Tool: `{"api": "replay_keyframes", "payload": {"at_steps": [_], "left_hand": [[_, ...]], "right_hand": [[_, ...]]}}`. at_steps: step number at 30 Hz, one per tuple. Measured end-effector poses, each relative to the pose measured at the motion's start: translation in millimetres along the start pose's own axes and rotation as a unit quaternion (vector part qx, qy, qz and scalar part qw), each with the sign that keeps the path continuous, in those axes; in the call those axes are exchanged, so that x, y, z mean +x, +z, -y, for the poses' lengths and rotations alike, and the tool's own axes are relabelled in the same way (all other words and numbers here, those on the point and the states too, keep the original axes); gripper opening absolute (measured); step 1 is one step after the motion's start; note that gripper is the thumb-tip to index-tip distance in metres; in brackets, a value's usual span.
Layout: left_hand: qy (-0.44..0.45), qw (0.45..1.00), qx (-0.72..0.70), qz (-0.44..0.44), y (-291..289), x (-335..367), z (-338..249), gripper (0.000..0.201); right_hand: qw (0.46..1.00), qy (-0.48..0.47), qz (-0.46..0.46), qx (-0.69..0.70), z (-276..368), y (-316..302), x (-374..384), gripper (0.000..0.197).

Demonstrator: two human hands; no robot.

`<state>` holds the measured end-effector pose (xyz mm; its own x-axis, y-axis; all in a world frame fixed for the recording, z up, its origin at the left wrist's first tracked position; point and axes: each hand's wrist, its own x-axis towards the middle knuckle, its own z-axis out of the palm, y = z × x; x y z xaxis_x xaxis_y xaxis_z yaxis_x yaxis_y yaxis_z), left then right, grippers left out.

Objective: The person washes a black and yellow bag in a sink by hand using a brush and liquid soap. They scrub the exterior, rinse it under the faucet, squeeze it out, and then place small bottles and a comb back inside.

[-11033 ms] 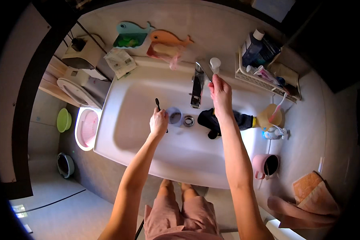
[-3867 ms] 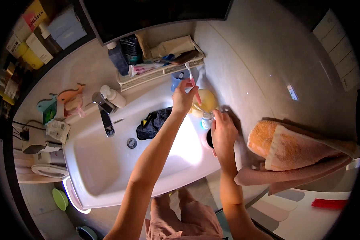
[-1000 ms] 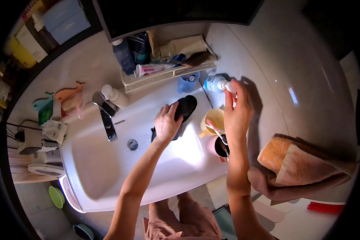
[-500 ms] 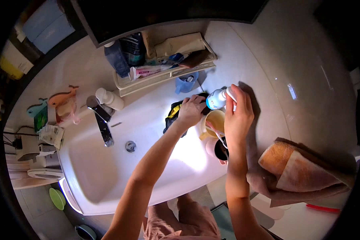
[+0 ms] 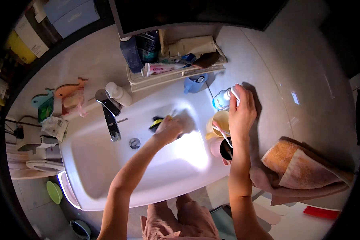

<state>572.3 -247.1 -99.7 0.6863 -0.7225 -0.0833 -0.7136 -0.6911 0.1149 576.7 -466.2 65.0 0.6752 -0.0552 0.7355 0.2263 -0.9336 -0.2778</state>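
Observation:
My left hand [image 5: 170,129] is inside the white washbasin [image 5: 120,176], closed on a crumpled black-and-yellow cloth item [image 5: 156,122]. Motion smears the hand and cloth a little; most of the cloth is hidden under the fingers. On the ledge at the basin's right, my right hand [image 5: 244,108] grips the white pump top of a blue-and-white pump bottle [image 5: 221,101], which stands there. Just nearer than the bottle are a yellow cup [image 5: 213,125] with a toothbrush and a pink cup [image 5: 217,148], both partly behind my right wrist.
The black-and-chrome faucet [image 5: 111,122] reaches over the drain [image 5: 135,143]. A white pump bottle [image 5: 119,94] stands behind the faucet. A rack [image 5: 176,74] of toiletries and a blue cup [image 5: 195,83] are at the back. A folded towel [image 5: 300,172] lies at right.
My left hand has carried the black-and-yellow cloth from beside the pump bottle down into the basin, toward the drain. My right hand stays on the pump top. The view has shifted slightly.

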Motion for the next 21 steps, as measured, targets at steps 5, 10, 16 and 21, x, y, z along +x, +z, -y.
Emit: {"api": "replay_keyframes", "payload": {"at_steps": [5, 10, 16, 21], "left_hand": [[-0.217, 0.933, -0.25, -0.141, 23.8, -49.1, 23.0, 0.02], [-0.265, 0.862, -0.252, -0.351, -12.7, -18.6, 13.2, 0.032], [-0.297, 0.799, -0.255, -0.456, -15.0, 39.4, 11.5, 0.043], [-0.332, 0.856, -0.229, -0.322, -24.6, 75.9, -2.7, 0.043]], "right_hand": [[0.997, 0.055, 0.027, 0.04, -2.6, -5.7, 5.3, 0.025], [0.973, 0.033, 0.225, 0.025, -11.6, 8.8, 6.4, 0.021], [0.962, 0.045, 0.264, 0.045, -18.8, 28.2, -3.0, 0.019], [0.963, 0.052, 0.253, 0.083, -25.4, 25.6, -3.3, 0.02]]}}
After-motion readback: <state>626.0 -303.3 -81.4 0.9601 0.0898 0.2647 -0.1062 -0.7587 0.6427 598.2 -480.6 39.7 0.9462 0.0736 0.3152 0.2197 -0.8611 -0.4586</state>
